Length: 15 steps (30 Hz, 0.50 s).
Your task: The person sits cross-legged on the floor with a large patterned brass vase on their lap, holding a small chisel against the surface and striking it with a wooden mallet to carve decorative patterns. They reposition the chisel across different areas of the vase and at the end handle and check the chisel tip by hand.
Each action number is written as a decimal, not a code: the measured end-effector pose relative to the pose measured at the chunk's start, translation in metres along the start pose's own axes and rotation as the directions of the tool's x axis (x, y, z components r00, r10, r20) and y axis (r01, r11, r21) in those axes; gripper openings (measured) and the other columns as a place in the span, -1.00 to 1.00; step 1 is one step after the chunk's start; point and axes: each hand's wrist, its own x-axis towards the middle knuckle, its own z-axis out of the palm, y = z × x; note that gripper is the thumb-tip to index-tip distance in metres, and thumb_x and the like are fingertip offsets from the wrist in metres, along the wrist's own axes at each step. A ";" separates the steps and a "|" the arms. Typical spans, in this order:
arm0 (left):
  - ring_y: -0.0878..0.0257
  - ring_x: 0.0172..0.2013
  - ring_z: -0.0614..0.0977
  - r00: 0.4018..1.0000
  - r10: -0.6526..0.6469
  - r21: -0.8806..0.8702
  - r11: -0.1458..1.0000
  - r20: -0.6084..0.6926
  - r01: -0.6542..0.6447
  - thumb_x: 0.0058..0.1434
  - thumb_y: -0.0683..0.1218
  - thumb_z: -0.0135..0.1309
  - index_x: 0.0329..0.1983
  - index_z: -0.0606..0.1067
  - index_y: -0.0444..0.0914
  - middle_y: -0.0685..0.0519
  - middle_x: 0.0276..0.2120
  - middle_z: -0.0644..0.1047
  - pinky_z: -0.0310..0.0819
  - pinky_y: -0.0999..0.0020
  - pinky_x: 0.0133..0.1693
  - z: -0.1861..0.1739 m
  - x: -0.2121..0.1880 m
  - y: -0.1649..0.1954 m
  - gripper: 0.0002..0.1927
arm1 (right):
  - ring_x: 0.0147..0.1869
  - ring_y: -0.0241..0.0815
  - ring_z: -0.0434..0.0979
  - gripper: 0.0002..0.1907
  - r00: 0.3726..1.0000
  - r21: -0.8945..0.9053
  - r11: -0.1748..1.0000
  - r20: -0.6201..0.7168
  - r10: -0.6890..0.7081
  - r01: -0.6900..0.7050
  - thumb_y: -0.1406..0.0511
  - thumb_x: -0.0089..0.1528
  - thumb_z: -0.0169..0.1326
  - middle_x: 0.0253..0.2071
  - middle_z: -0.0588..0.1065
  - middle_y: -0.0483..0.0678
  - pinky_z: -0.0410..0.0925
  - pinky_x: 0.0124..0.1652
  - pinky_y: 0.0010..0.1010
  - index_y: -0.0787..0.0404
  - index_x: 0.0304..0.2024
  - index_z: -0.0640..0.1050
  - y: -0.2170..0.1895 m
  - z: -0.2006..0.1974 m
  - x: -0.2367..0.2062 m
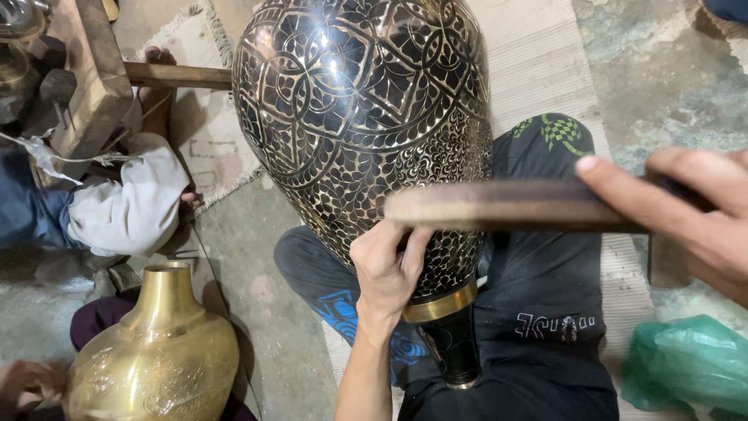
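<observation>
A large black metal vase (358, 117) with fine engraved brass patterns lies tilted across my lap, its narrow neck and brass band toward me. My left hand (387, 269) is closed against the lower body of the vase, fingers pinched as if around a small tool that I cannot make out. My right hand (689, 214) grips a flat wooden stick (506, 204), held level just above my left hand and in front of the vase.
A plain brass vase (156, 351) stands at the lower left, with another person's hand (27, 382) beside it. Another person's white sleeve (132, 203) is at left. A wooden block (93, 78), a striped mat (545, 62) and a green plastic bag (686, 362) surround me.
</observation>
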 end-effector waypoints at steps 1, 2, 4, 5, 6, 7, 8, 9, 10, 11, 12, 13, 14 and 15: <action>0.14 -0.48 0.61 1.000 -0.018 -0.028 0.999 -0.001 0.018 0.20 -0.27 0.29 -0.23 0.53 -0.32 -0.04 -0.46 0.55 0.44 0.34 -0.39 0.000 -0.001 -0.002 -0.85 | -0.33 -0.13 0.52 -0.26 0.999 0.111 0.993 -0.026 0.035 -0.032 0.45 0.01 0.26 -0.15 0.53 0.14 0.46 -0.27 -0.32 0.12 0.28 0.47 0.001 0.001 0.000; 0.15 -0.49 0.61 0.999 -0.040 -0.056 0.998 0.000 0.040 0.21 -0.27 0.28 -0.22 0.53 -0.31 -0.04 -0.46 0.55 0.45 0.34 -0.40 0.000 -0.002 -0.002 -0.86 | -0.28 -0.14 0.54 -0.22 0.996 0.222 0.973 -0.044 0.073 -0.062 0.42 -0.03 0.25 -0.13 0.53 0.11 0.46 -0.25 -0.34 0.15 0.30 0.45 0.003 0.000 -0.001; 0.14 -0.50 0.61 0.999 -0.047 -0.082 0.996 0.001 0.047 0.22 -0.27 0.27 -0.21 0.54 -0.32 -0.04 -0.47 0.55 0.45 0.33 -0.41 0.000 -0.003 -0.004 -0.87 | -0.26 -0.16 0.57 -0.19 0.997 0.192 0.979 0.028 0.068 -0.072 0.42 -0.03 0.26 -0.11 0.53 0.07 0.46 -0.25 -0.36 0.14 0.32 0.44 0.003 -0.001 0.000; 0.13 -0.50 0.60 0.999 -0.035 -0.075 0.997 -0.002 0.035 0.21 -0.28 0.26 -0.21 0.54 -0.32 -0.04 -0.48 0.54 0.44 0.32 -0.41 0.001 -0.003 -0.004 -0.86 | -0.29 -0.17 0.58 -0.20 0.992 0.054 0.998 0.118 0.033 -0.040 0.45 0.00 0.28 -0.11 0.55 0.07 0.46 -0.28 -0.34 0.08 0.32 0.44 0.003 -0.003 0.000; 0.11 -0.51 0.59 1.000 -0.023 -0.067 0.997 -0.002 0.022 0.20 -0.29 0.25 -0.21 0.54 -0.33 -0.05 -0.48 0.53 0.43 0.31 -0.41 0.000 -0.003 -0.005 -0.86 | -0.29 -0.18 0.58 -0.20 0.991 0.052 0.998 0.128 0.031 -0.038 0.45 0.01 0.28 -0.10 0.55 0.07 0.46 -0.29 -0.36 0.08 0.33 0.44 0.001 -0.004 0.001; 0.11 -0.50 0.59 1.000 -0.023 -0.066 0.998 -0.005 0.023 0.21 -0.29 0.25 -0.21 0.54 -0.33 -0.05 -0.48 0.53 0.43 0.31 -0.40 0.001 -0.003 -0.005 -0.87 | -0.29 -0.19 0.59 -0.20 0.990 0.050 0.998 0.138 0.028 -0.036 0.44 0.01 0.29 -0.10 0.56 0.07 0.46 -0.30 -0.37 0.08 0.33 0.44 0.001 -0.005 0.001; 0.11 -0.49 0.59 1.000 -0.027 -0.066 0.997 -0.005 0.026 0.22 -0.29 0.24 -0.21 0.53 -0.33 -0.05 -0.47 0.53 0.43 0.32 -0.40 0.001 -0.003 -0.004 -0.87 | -0.27 -0.21 0.59 -0.18 0.996 0.183 0.981 0.072 0.054 -0.067 0.42 -0.02 0.28 -0.09 0.56 0.06 0.46 -0.29 -0.41 0.14 0.35 0.44 -0.002 -0.006 0.002; 0.11 -0.49 0.59 0.999 -0.033 -0.066 0.997 -0.008 0.032 0.23 -0.30 0.24 -0.21 0.53 -0.33 -0.05 -0.47 0.53 0.44 0.32 -0.40 0.001 -0.003 -0.003 -0.88 | -0.28 -0.23 0.58 -0.18 0.994 0.177 0.980 0.084 0.075 -0.089 0.41 -0.01 0.28 -0.08 0.56 0.03 0.46 -0.28 -0.43 0.13 0.35 0.44 -0.002 -0.007 0.002; 0.11 -0.49 0.59 0.999 -0.038 -0.075 0.996 -0.009 0.037 0.23 -0.30 0.24 -0.20 0.53 -0.33 -0.05 -0.47 0.53 0.44 0.32 -0.40 0.001 -0.003 -0.003 -0.88 | -0.28 -0.24 0.57 -0.18 0.991 0.170 0.979 0.097 0.095 -0.111 0.41 -0.01 0.28 -0.07 0.56 0.01 0.46 -0.28 -0.45 0.12 0.35 0.43 -0.003 -0.006 0.002; 0.12 -0.49 0.59 0.999 -0.041 -0.085 0.996 -0.010 0.040 0.24 -0.30 0.24 -0.20 0.52 -0.34 -0.04 -0.47 0.53 0.44 0.32 -0.40 0.002 -0.003 -0.003 -0.87 | -0.33 -0.27 0.55 -0.21 0.977 0.017 0.992 0.179 0.118 -0.123 0.42 0.03 0.28 -0.06 0.57 -0.03 0.45 -0.29 -0.45 0.04 0.34 0.43 -0.003 -0.006 0.002; 0.12 -0.49 0.59 0.999 -0.042 -0.096 0.995 -0.011 0.041 0.24 -0.30 0.24 -0.20 0.52 -0.34 -0.04 -0.47 0.53 0.44 0.32 -0.40 0.002 -0.003 -0.003 -0.87 | -0.32 -0.26 0.55 -0.20 0.976 0.015 0.993 0.186 0.115 -0.120 0.43 0.03 0.28 -0.07 0.56 -0.03 0.45 -0.29 -0.45 0.04 0.35 0.42 -0.001 -0.005 0.003; 0.12 -0.50 0.58 0.999 -0.039 -0.086 0.996 -0.006 0.038 0.23 -0.29 0.25 -0.22 0.51 -0.33 -0.04 -0.49 0.51 0.42 0.31 -0.41 0.002 -0.003 -0.004 -0.87 | -0.31 -0.26 0.55 -0.19 0.975 0.013 0.993 0.192 0.113 -0.118 0.43 0.02 0.27 -0.07 0.56 -0.03 0.46 -0.28 -0.45 0.04 0.35 0.42 0.000 -0.004 0.003; 0.13 -0.52 0.56 0.999 -0.039 -0.074 0.996 -0.001 0.039 0.23 -0.28 0.27 -0.25 0.51 -0.32 -0.04 -0.50 0.50 0.39 0.31 -0.42 0.002 -0.002 -0.004 -0.86 | -0.26 -0.23 0.58 -0.15 0.989 0.165 0.981 0.127 0.081 -0.101 0.41 -0.02 0.26 -0.08 0.55 0.00 0.47 -0.26 -0.44 0.12 0.37 0.41 0.003 -0.003 0.004; 0.13 -0.53 0.54 0.999 -0.042 -0.062 0.997 0.004 0.042 0.22 -0.28 0.29 -0.28 0.50 -0.31 -0.04 -0.51 0.48 0.37 0.30 -0.43 0.002 -0.003 -0.004 -0.85 | -0.21 -0.20 0.61 -0.10 0.997 0.314 0.947 0.057 0.056 -0.072 0.39 -0.06 0.25 -0.09 0.55 0.03 0.48 -0.24 -0.43 0.21 0.40 0.41 0.005 -0.001 0.003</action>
